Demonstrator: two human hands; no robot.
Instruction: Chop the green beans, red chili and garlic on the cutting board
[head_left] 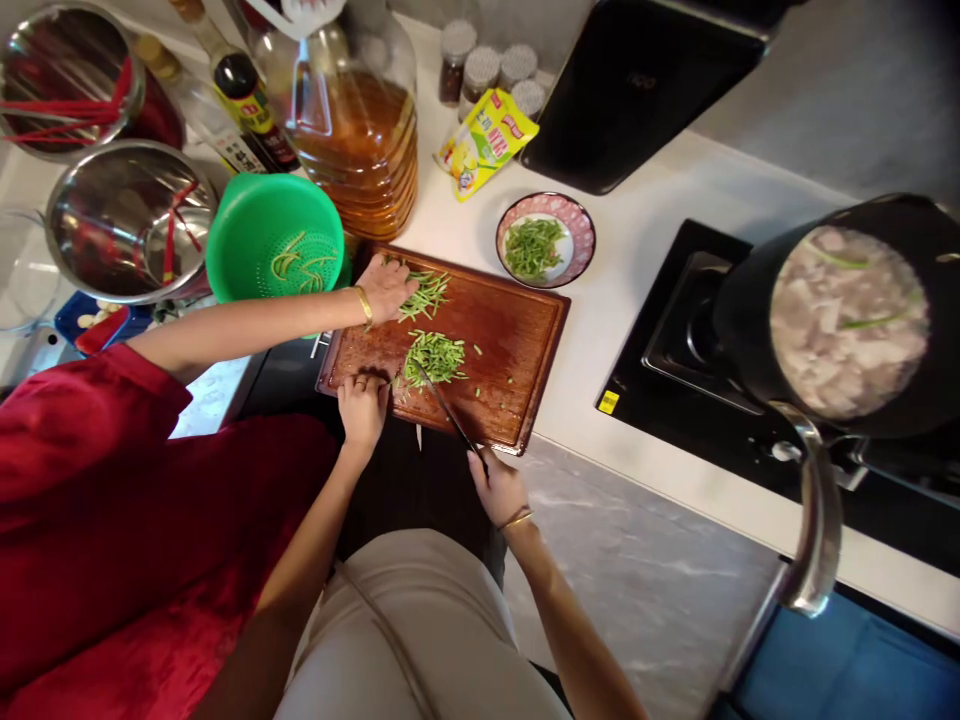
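My right hand [499,488] grips the handle of a knife [452,413], its dark blade slanting over the wooden cutting board [517,330] with the tip at a pile of chopped green stalks [435,358]. At the board's near left edge, my left hand [363,412] has its fingers bent together and resting on the wood, apart from the pile. Another person's hand, with a gold bangle and red sleeve, reaches across from the left. It touches a second bunch of cut green stalks [424,295] at the board's far left.
Left of the board stand a green colander [274,235] and a steel bowl [127,220]. Behind are an oil jug [360,130], a yellow packet [487,143] and a patterned bowl [581,250] of cut greens. On the right, a full pot [750,320] has its handle jutting forward.
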